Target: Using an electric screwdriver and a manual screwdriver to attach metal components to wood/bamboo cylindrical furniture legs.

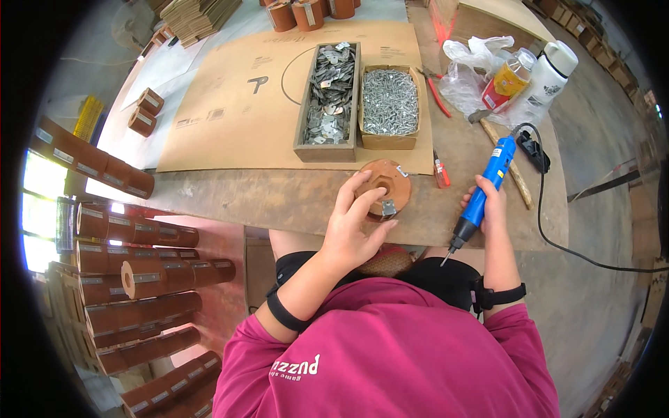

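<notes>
One screwdriver (482,197), aslant, seemingly aimed down-left

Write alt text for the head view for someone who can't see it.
At a workbench, a person's left hand holds a round reddish-brown piece bearing a small metal plate, while the right hand grips a blue corded screwdriver. Beyond them sit a tray of flat metal pieces and a box of screws.
</notes>
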The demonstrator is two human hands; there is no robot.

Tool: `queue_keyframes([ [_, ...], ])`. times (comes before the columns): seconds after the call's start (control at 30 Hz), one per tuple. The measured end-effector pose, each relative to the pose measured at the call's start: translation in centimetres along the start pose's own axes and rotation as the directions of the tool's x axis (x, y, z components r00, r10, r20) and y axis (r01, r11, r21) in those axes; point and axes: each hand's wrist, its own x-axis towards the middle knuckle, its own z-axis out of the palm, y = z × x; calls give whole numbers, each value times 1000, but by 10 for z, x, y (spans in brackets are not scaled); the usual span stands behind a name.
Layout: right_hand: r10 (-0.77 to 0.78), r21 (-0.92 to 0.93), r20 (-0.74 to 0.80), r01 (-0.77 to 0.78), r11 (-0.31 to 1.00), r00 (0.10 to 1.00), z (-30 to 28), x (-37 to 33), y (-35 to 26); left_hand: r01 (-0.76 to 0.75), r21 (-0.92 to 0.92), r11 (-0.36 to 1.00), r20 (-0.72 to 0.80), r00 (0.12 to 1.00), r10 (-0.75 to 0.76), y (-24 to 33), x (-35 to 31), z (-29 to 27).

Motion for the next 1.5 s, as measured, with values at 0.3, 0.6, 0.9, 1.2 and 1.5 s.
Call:
queue_keyframes([
  [0.3,-1,-9,3,1,1000,1000,0,-5,-1,-74,33,997,-27,997,75,-9,-5,3],
  [0.6,2,-13,2,-2,1000,1000,0,2,-3,-93,43,995,-21,995,94,-12,3,6],
  [0.9,-1,85,77,-6,996,997,5,11,10,-105,266,958,177,983,59,-35,118,-17],
  [1.2,-11,62,64,7,998,998,-16,11,21,-227,784,578,478,815,-328,-72,157,71],
  [1.5,-34,43,44,32,999,998,-9,26,17,-168,735,657,433,862,-265,-71,162,51],
])
